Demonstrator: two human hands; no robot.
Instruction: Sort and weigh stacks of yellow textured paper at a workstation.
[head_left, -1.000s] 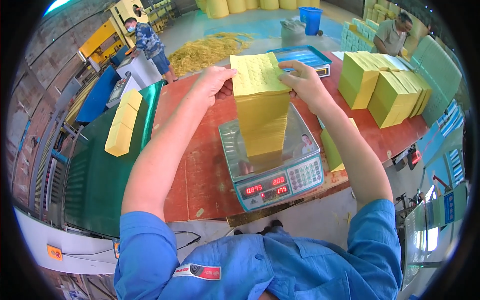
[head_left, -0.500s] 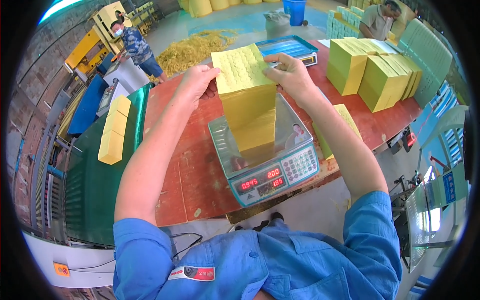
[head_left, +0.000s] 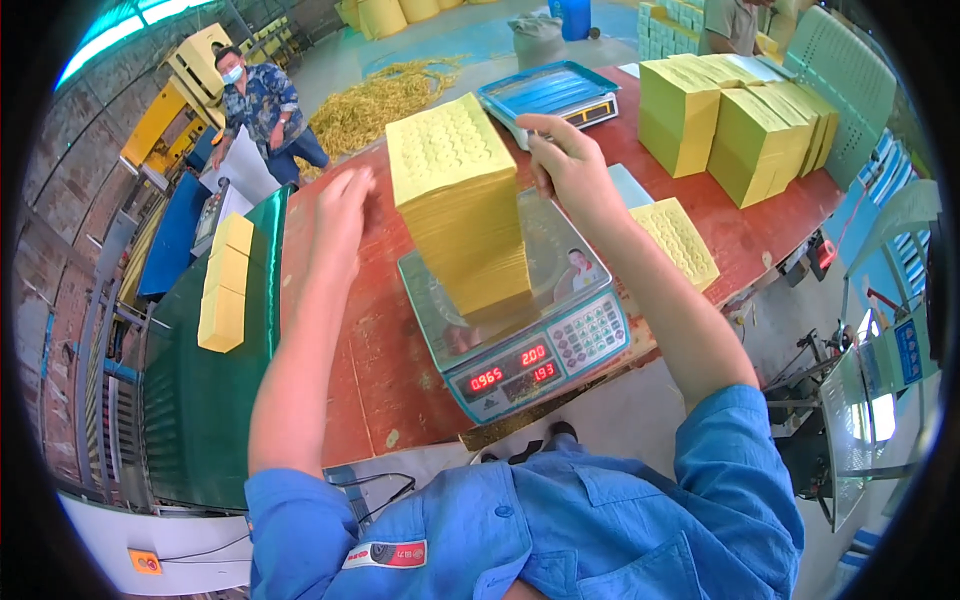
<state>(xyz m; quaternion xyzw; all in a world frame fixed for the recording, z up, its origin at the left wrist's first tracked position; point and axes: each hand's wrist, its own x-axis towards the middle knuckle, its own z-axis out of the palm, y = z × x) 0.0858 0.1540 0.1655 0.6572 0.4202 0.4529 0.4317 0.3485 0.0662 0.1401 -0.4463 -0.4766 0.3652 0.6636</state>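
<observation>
A tall stack of yellow embossed paper (head_left: 465, 240) stands on the pan of a digital scale (head_left: 540, 345) with a lit red display. The top sheet carries rows of scalloped round marks. To the left of the stack, my left hand (head_left: 342, 210) is raised, slightly blurred, with its fingers apart and nothing in them. Just beyond the stack's right side is my right hand (head_left: 572, 170), its index finger stretched out and the others loosely bent. It is empty too. Neither hand touches the paper.
A lower yellow paper stack (head_left: 680, 240) lies right of the scale on the red table (head_left: 350, 390). Behind are a blue-trayed scale (head_left: 550, 95) and tall yellow stacks (head_left: 680, 120). Yellow blocks (head_left: 225, 285) line a green surface at left. Two other people stand farther back.
Both hands have let go of the stack's top sides and moved apart from it, the left one outward. The scale's red digits have changed. The co-worker at left has turned and shifted.
</observation>
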